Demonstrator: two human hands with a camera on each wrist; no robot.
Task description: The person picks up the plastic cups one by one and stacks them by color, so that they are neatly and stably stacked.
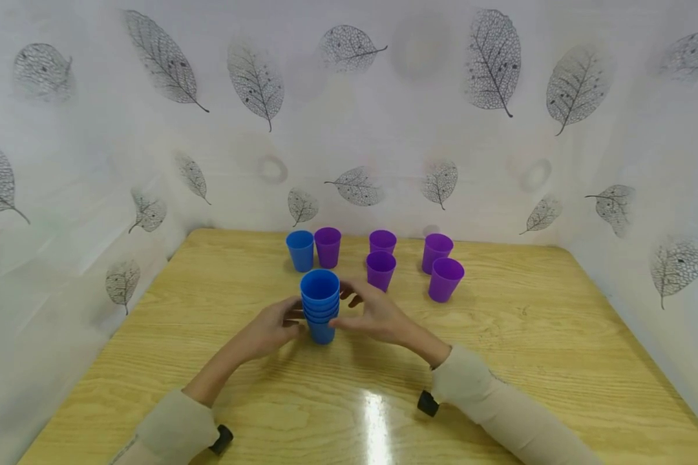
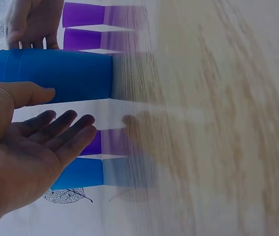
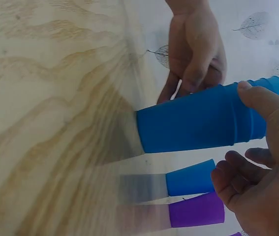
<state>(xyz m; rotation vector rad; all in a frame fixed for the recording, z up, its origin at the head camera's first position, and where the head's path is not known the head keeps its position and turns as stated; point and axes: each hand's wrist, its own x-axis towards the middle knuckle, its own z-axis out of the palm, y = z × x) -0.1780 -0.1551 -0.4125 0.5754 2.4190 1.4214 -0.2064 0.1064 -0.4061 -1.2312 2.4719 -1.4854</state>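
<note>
A stack of several nested blue cups stands upright on the wooden table, rims upward. My left hand is at its left side; in the left wrist view the thumb overlaps the lowest cup, while the relaxed fingers spread apart from it. On the opposite side is my right hand. Its thumb tip lies right at the stacked rims in the right wrist view, with the other fingers loosely bent and a gap between them and the stack.
Behind the stack, a single blue cup stands beside a purple cup. More purple cups stand to the right, two around the middle and two farther right. A leaf-patterned white curtain borders the table.
</note>
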